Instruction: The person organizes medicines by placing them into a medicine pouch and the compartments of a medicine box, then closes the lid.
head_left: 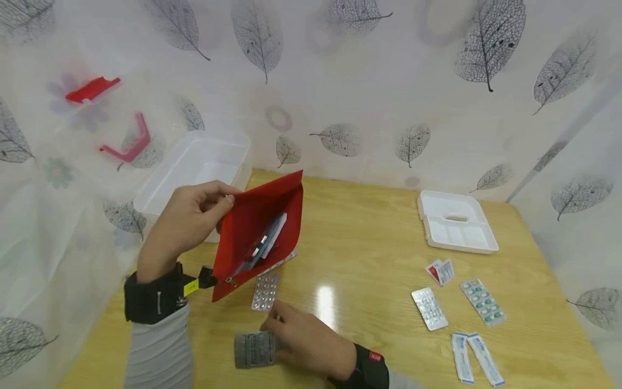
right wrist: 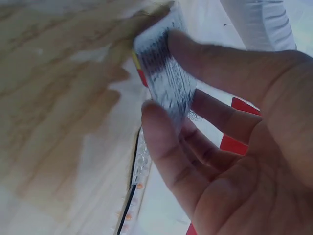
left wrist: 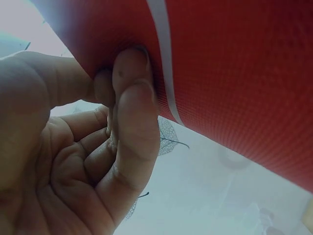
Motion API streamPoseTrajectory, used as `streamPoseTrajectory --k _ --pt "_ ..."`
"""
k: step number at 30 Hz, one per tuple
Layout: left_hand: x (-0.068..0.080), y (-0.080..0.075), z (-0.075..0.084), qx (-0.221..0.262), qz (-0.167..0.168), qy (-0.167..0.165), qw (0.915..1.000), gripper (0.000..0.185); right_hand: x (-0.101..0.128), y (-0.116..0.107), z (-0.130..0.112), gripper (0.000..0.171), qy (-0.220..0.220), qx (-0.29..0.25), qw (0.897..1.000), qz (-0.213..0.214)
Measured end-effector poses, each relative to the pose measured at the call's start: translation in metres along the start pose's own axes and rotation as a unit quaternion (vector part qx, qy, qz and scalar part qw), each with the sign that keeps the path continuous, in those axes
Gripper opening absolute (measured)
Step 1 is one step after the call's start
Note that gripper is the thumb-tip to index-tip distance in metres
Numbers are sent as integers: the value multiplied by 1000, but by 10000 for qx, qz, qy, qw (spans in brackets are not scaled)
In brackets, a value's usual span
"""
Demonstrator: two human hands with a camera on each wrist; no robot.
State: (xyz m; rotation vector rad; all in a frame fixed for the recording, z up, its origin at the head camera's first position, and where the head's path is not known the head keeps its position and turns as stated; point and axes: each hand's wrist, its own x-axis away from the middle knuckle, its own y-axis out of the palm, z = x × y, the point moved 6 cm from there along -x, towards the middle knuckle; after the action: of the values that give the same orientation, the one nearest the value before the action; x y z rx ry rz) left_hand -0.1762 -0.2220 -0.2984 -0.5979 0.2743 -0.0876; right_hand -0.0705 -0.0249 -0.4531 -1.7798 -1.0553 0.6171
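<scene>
Left sleeve and strap: grey sleeve (head_left: 160,351) with a black wrist strap (head_left: 150,294), low on the left.
Left hand: left hand (head_left: 191,216) raised, thumb and fingertips pinching the upper edge of the pouch, the other fingers bent loosely behind.
Red pouch: red pouch (head_left: 245,229) held tilted above the worktop (head_left: 355,243), mouth gaping, some flat white and bluish packets (head_left: 272,237) inside.
Pouch handling: looks light, thin-walled and flexible, so it probably sags or folds if gripped at one spot; the firmest hold should be along the rim, which also keeps the mouth spread.
Right hand: right hand (head_left: 313,340) low over the front of the worktop, nearly closed, thumb and fingertips pinching the grey blister pack.
Grey blister pack: grey blister pack (head_left: 255,349) in front of the pouch, apart from it; whether it touches the wood I cannot tell.
Pack handling: likely very light, fairly stiff, its foil smooth and a little slippery; best taken by the edges, since squeezing the flat could dent the foil or press out a pill.
Second pack: pinkish blister pack (head_left: 264,292) flat just beside the pouch's lower edge; being flat, it would probably need a fingernail under one edge.
</scene>
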Motion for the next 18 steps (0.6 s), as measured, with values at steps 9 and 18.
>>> streamPoseTrajectory --k 9,18 --pt "-2 3 -2 -39 -68 20 10000 23 3 -20 -2 23 -421 -658 9968 145" --pt "-3 4 -4 184 -187 -98 9996 22 14 -57 1 20 -644 -952 9916 588"
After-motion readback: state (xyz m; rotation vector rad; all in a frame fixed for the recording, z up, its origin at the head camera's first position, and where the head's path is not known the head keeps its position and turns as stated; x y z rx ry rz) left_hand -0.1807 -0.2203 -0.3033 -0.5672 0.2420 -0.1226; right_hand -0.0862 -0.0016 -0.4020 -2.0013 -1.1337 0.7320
